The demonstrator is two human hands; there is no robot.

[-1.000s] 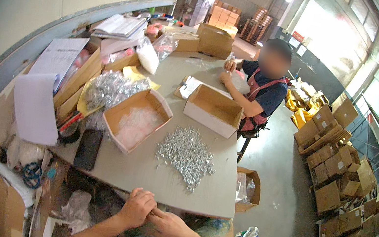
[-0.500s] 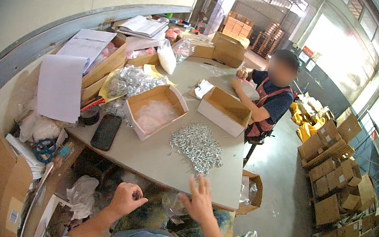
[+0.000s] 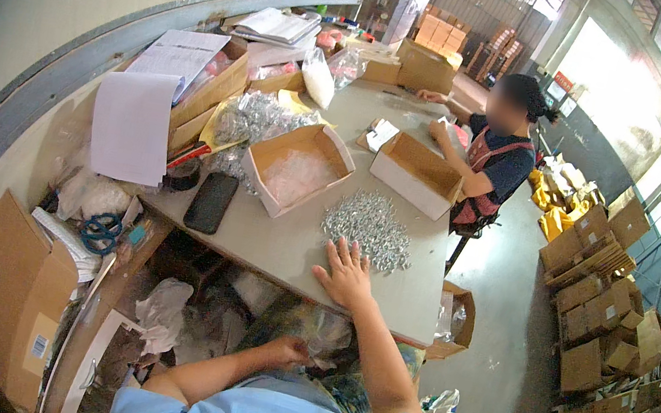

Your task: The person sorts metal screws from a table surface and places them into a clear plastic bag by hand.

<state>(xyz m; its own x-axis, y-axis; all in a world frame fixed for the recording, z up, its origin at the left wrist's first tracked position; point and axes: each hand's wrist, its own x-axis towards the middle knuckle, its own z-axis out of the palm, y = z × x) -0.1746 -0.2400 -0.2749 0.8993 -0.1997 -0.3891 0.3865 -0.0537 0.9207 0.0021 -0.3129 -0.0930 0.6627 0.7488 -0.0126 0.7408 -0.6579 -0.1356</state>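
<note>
My right hand (image 3: pixel 346 276) lies flat on the table with its fingers spread. Its fingertips touch the near edge of a loose pile of small silvery screws (image 3: pixel 368 228). Below the table's front edge, my left hand (image 3: pixel 286 353) is closed, its fingertips pointing right. Clear plastic, like a thin bag (image 3: pixel 328 333), hangs right beside those fingertips; what they pinch is too small to make out. Behind the pile stands an open white-sided carton (image 3: pixel 306 194) with clear plastic bags in it. A second open carton (image 3: pixel 413 187) stands to the right of that one.
A black phone (image 3: pixel 210 203) lies on the table's left part. Bagged metal parts (image 3: pixel 262 120), papers (image 3: pixel 133 123) and blue-handled scissors (image 3: pixel 100 231) crowd the left side. A co-worker (image 3: pixel 498 159) sits at the right edge, hands on the table. Cardboard boxes (image 3: pixel 588 325) are stacked along the right.
My right hand has moved forward onto the table, up to the screws. My left hand has moved right and lower, towards the clear plastic. The co-worker's hands have come apart. The view has shifted slightly.
</note>
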